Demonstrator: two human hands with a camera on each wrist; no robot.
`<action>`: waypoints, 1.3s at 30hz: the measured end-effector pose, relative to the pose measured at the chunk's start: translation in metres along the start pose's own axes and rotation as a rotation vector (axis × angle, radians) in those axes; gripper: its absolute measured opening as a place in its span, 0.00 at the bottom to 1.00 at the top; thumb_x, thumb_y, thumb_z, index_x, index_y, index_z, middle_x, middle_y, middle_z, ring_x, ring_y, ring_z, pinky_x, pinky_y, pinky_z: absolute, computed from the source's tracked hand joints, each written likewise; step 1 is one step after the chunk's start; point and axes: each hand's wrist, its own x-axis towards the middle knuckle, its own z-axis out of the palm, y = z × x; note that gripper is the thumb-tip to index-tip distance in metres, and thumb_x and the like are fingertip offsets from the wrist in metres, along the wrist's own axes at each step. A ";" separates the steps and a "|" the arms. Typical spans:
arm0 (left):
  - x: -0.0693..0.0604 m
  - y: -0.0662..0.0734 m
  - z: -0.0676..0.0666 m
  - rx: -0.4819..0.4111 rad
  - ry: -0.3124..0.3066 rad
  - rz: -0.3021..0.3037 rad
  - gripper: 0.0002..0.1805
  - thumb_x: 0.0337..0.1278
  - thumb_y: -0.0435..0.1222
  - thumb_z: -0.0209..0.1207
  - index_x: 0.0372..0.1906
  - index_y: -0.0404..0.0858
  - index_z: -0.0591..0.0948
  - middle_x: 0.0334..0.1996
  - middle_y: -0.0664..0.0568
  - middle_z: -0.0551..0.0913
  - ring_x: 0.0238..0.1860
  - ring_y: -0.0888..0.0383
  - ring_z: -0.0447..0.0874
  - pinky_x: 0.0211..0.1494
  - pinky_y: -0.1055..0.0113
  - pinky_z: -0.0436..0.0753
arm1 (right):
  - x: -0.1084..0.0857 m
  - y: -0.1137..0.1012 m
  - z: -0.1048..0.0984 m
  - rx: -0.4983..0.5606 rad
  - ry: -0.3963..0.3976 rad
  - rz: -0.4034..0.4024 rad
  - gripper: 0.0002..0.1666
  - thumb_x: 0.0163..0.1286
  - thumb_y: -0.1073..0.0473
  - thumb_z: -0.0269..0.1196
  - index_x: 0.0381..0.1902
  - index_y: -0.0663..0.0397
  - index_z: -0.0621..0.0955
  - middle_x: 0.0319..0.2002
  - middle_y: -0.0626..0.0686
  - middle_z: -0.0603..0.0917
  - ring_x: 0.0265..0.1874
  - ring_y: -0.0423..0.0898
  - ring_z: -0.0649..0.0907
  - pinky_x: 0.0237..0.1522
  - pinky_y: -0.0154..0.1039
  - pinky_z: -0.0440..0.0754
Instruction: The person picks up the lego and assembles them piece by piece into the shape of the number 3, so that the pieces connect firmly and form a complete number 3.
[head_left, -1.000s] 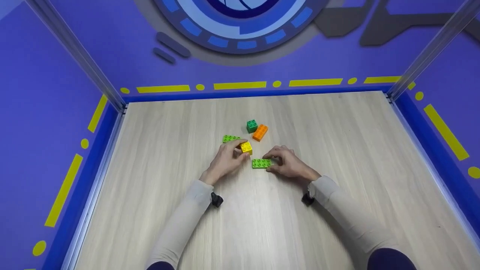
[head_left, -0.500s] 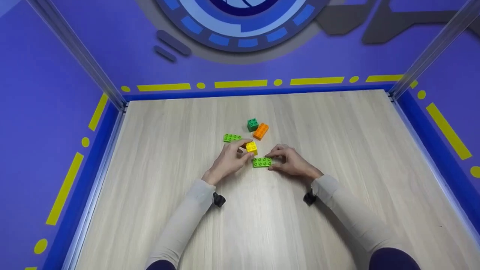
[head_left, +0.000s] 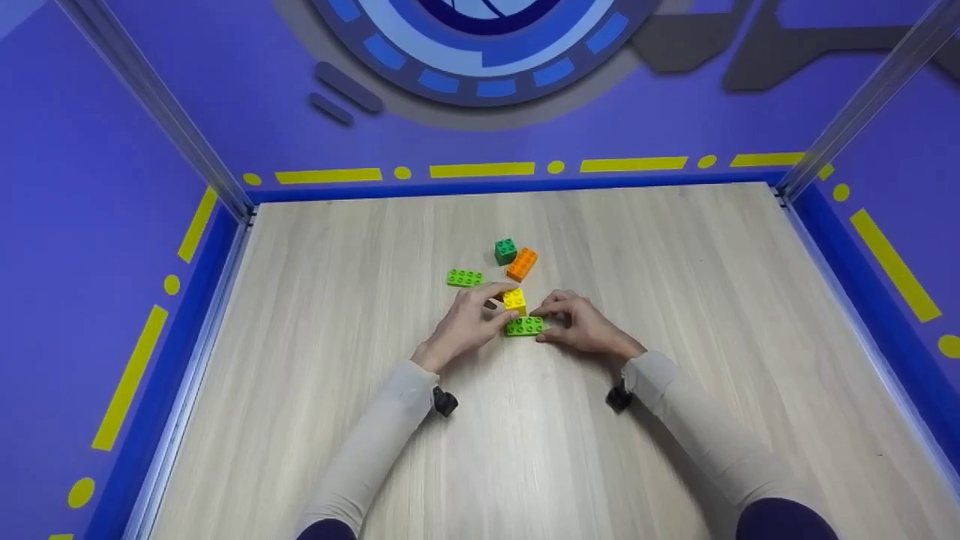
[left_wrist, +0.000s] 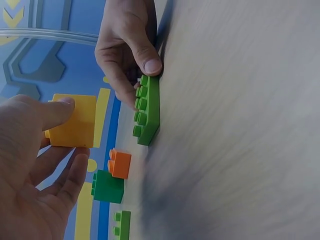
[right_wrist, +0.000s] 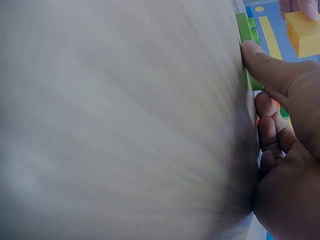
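The left hand (head_left: 465,328) pinches a yellow block (head_left: 514,302) between thumb and fingers, raised off the worktop (head_left: 675,270). The right hand (head_left: 589,327) grips the right end of a light green brick (head_left: 525,326) with 8 studs, which lies flat on the worktop about midway between its left and right edges. The left-wrist view shows a gap between the yellow block and this brick.

Nearer the worktop's far edge lie 3 more pieces: a dark green block (head_left: 505,251), an orange brick (head_left: 523,264) just beside it, and, nearer the left edge, a second light green brick (head_left: 464,277). A blue wall (head_left: 225,97) stands behind the far edge.
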 end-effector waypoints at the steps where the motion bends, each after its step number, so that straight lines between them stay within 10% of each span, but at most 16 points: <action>1: 0.000 0.001 0.001 -0.002 -0.005 0.001 0.25 0.74 0.37 0.66 0.71 0.38 0.80 0.67 0.48 0.84 0.59 0.50 0.86 0.60 0.63 0.87 | 0.000 0.000 0.000 -0.005 0.002 -0.005 0.22 0.66 0.57 0.79 0.57 0.51 0.90 0.49 0.52 0.85 0.47 0.49 0.78 0.51 0.43 0.71; 23: 0.012 -0.001 0.022 -0.040 -0.071 0.031 0.22 0.73 0.37 0.68 0.68 0.39 0.82 0.61 0.49 0.86 0.57 0.51 0.87 0.60 0.62 0.87 | 0.001 0.001 0.000 -0.024 0.009 -0.010 0.17 0.65 0.54 0.79 0.51 0.45 0.91 0.49 0.47 0.86 0.55 0.51 0.79 0.62 0.50 0.72; 39: 0.012 -0.008 0.030 -0.007 -0.087 0.027 0.22 0.71 0.38 0.69 0.67 0.41 0.83 0.57 0.52 0.87 0.55 0.56 0.88 0.61 0.62 0.86 | 0.002 0.001 0.001 -0.054 0.009 -0.008 0.17 0.64 0.54 0.80 0.50 0.45 0.90 0.46 0.45 0.85 0.47 0.47 0.75 0.51 0.43 0.68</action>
